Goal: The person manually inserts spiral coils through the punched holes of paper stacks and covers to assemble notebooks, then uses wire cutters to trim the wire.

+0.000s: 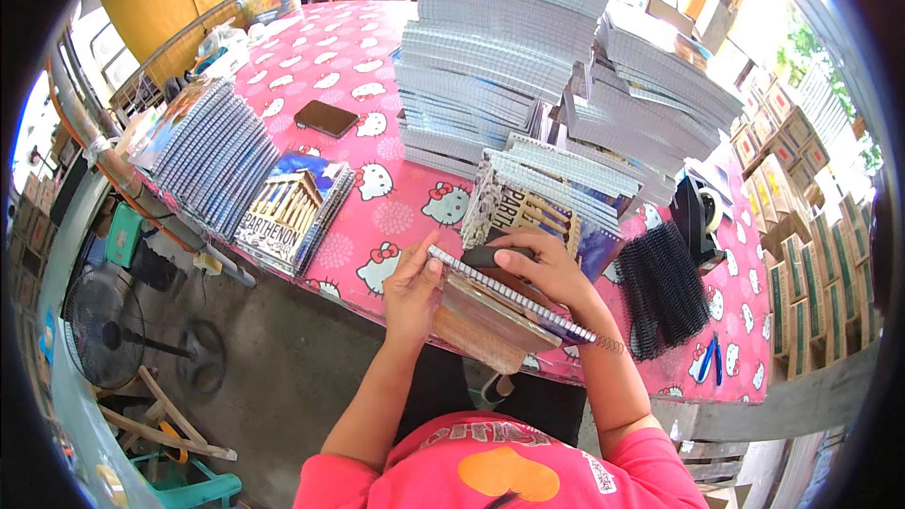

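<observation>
A notebook (514,298) with a row of spiral binding along its edge is held up before me, tilted down to the right. My left hand (411,285) pinches its left end between thumb and fingers. Across the binding reaches my right hand (549,270), its fingers curled over a dark rounded object (482,256) of unclear kind. A loose tail of coil (610,345) sticks out past the notebook's right end, by my right forearm. Under the notebook shows a brown board (479,332). Just behind my hands lie several notebooks (533,193) with a columned building on the cover.
Tall stacks of bound sheets (490,66) fill the table's back. Black coils (665,292), blue pliers (712,361) and a tape dispenser (698,217) lie right. Leftward are a phone (326,119), a notebook stack (209,160) and a floor fan (108,330).
</observation>
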